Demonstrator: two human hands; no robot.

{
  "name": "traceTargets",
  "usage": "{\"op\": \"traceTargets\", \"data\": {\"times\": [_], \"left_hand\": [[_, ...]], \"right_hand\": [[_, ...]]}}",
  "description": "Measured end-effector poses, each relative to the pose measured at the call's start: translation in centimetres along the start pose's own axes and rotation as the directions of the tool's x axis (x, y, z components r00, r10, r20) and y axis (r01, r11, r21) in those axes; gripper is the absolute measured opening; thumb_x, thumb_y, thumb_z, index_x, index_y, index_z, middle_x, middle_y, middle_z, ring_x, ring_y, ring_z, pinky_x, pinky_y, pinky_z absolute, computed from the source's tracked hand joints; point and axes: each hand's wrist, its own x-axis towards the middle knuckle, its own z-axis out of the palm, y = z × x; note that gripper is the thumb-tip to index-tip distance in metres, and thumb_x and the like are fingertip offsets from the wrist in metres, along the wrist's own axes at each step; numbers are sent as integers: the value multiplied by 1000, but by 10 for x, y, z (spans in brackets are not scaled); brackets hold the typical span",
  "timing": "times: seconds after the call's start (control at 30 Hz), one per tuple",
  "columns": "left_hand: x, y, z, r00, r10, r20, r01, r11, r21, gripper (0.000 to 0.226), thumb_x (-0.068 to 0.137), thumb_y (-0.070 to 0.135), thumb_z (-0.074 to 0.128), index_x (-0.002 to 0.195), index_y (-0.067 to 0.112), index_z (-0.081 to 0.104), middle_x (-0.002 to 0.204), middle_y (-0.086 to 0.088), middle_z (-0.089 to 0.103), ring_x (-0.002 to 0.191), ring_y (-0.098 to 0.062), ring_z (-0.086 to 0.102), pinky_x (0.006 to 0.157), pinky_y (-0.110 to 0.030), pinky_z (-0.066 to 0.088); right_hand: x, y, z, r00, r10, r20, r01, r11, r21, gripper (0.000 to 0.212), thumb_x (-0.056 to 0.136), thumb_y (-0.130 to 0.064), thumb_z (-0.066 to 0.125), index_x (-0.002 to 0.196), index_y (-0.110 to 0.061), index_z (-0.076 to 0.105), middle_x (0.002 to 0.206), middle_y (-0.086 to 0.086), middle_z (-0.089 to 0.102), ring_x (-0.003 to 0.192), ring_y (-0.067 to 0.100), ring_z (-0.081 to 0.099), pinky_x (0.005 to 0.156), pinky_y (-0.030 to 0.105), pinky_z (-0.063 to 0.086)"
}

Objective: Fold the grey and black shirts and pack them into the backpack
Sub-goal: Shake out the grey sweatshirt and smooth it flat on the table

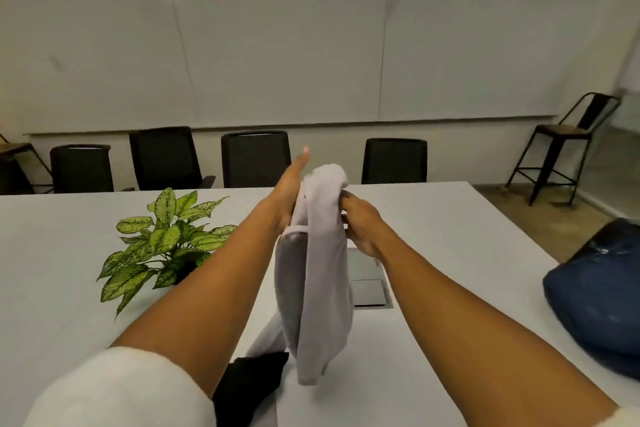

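Observation:
The grey shirt hangs in the air above the white table, its lower end near the tabletop. My left hand is stretched out flat with straight fingers, and the shirt's top edge drapes against it. My right hand grips the shirt's upper part from the right side. The black shirt lies crumpled on the table under my left forearm, partly hidden. The dark blue backpack lies on the table at the right edge.
A potted plant with green leaves stands on the table to the left. A recessed cable box sits in the table behind the shirt. Several black chairs line the far side, and a metal stool stands at the right.

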Motion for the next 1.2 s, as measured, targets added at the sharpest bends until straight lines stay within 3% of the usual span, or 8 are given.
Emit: {"op": "traceTargets", "data": {"times": [0.1, 0.2, 0.3, 0.5, 0.7, 0.87, 1.0, 1.2], "left_hand": [[-13, 11, 37, 993, 56, -104, -9, 912, 411, 45, 99, 50, 55, 122, 12, 62, 124, -15, 66, 111, -30, 62, 106, -47, 48], [-20, 13, 68, 981, 130, -140, -47, 874, 484, 36, 103, 37, 53, 128, 11, 55, 126, -11, 57, 118, -31, 55, 109, -48, 44], [-28, 13, 91, 978, 184, -97, -109, 850, 515, 10, 102, 21, 53, 101, 13, 59, 112, -10, 58, 110, -28, 55, 111, -48, 43], [-36, 8, 131, 946, 323, -34, -295, 897, 329, 27, 101, 24, 50, 116, 6, 62, 118, -22, 63, 112, -33, 60, 101, -44, 50], [-44, 30, 157, 905, 409, 120, -426, 870, 248, 75, 80, 67, 66, 118, 2, 68, 114, -22, 70, 109, -34, 69, 94, -45, 57], [-49, 41, 175, 858, 508, 73, -509, 822, 256, 53, 69, 19, 83, 116, 13, 61, 104, -17, 70, 106, -34, 69, 82, -39, 59], [-53, 48, 180, 836, 548, 34, -538, 805, 249, 41, 81, -6, 67, 115, 14, 59, 102, -13, 67, 101, -29, 68, 77, -35, 58], [-53, 58, 174, 796, 605, 29, -589, 763, 267, 38, 77, 0, 69, 110, 18, 66, 107, -10, 72, 99, -26, 69, 88, -41, 58]], "right_hand": [[-16, -2, -22, 999, -27, 33, 28, 999, -42, 39, 104, -36, 44, 138, -17, 50, 127, 2, 59, 124, 29, 55, 107, 48, 45], [-30, 0, -52, 991, -136, -12, 135, 991, -20, 31, 104, -32, 44, 126, -20, 61, 117, 6, 68, 108, 28, 64, 93, 43, 56], [-38, -10, -80, 982, -138, -131, 127, 988, -89, 28, 98, -9, 50, 121, -19, 61, 126, 5, 63, 98, 20, 64, 76, 30, 58], [-46, -17, -124, 987, -131, -89, 87, 920, -383, 73, 84, -10, 73, 145, -24, 34, 140, 5, 49, 118, 29, 55, 92, 40, 55], [-58, -18, -146, 996, -69, -49, 36, 871, -489, 49, 91, -6, 63, 138, -12, 49, 128, 11, 61, 110, 31, 62, 90, 39, 56], [-65, -18, -170, 974, -27, -226, -94, 857, -507, 25, 99, -14, 53, 122, -8, 60, 115, 13, 65, 105, 32, 64, 94, 41, 55], [-71, -39, -192, 882, -134, -451, -102, 881, -461, 32, 93, -13, 46, 124, -14, 56, 114, 17, 63, 98, 36, 63, 86, 46, 58], [-87, -90, -226, 653, -227, -723, -11, 951, -309, 36, 99, -26, 44, 130, -10, 49, 130, 19, 57, 116, 39, 56, 89, 39, 45]]}}
